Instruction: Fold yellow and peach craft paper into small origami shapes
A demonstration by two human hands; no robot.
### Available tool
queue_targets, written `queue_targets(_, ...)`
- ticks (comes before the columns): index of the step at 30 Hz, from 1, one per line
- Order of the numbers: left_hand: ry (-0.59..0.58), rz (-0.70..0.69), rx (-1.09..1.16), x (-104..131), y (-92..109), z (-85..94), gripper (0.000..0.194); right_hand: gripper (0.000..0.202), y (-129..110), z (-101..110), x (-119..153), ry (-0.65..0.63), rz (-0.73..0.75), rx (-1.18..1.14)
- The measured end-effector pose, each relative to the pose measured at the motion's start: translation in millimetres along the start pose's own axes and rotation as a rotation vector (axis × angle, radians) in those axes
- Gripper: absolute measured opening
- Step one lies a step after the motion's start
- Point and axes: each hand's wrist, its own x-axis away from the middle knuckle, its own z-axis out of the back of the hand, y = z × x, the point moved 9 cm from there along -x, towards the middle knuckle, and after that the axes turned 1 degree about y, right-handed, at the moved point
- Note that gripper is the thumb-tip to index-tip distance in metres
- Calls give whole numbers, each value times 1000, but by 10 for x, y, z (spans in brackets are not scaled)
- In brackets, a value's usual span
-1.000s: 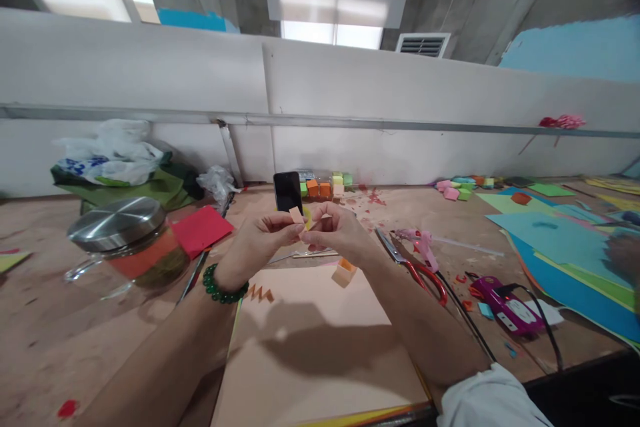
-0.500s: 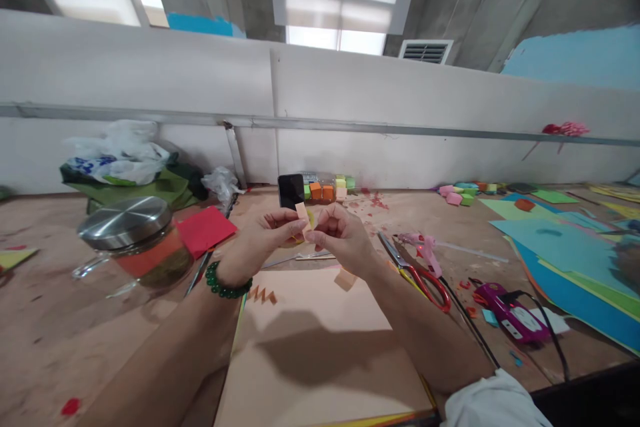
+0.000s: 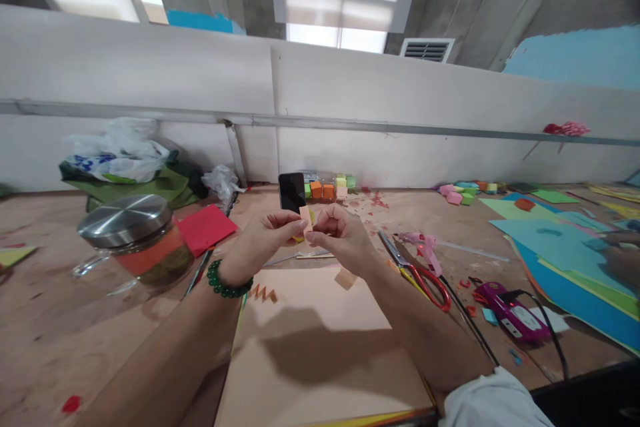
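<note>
My left hand (image 3: 263, 240) and my right hand (image 3: 340, 237) meet above the table, both pinching a small peach paper strip (image 3: 305, 216) between their fingertips. A bit of yellow shows behind the strip. A green bead bracelet (image 3: 224, 283) circles my left wrist. Below the hands lies a large peach paper sheet (image 3: 320, 347) with a small folded peach piece (image 3: 345, 277) and a zigzag orange scrap (image 3: 263, 293) on it.
A glass jar with a steel lid (image 3: 135, 240) and red paper (image 3: 205, 227) lie at left. A black phone (image 3: 291, 191) stands behind coloured cubes (image 3: 327, 188). Red-handled scissors (image 3: 417, 273), a pink glue gun (image 3: 424, 248), a purple glue gun (image 3: 510, 310) and blue and green sheets (image 3: 565, 247) lie right.
The hands have stayed together on the strip, turning it slightly upright. The view shifted a little, and the small folded piece now lies on the sheet below my right hand.
</note>
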Motion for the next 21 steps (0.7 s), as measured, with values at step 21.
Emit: queue_targets(21,-1,-25,-115,11,-9,32,27,50,10,11,10,12,8,35)
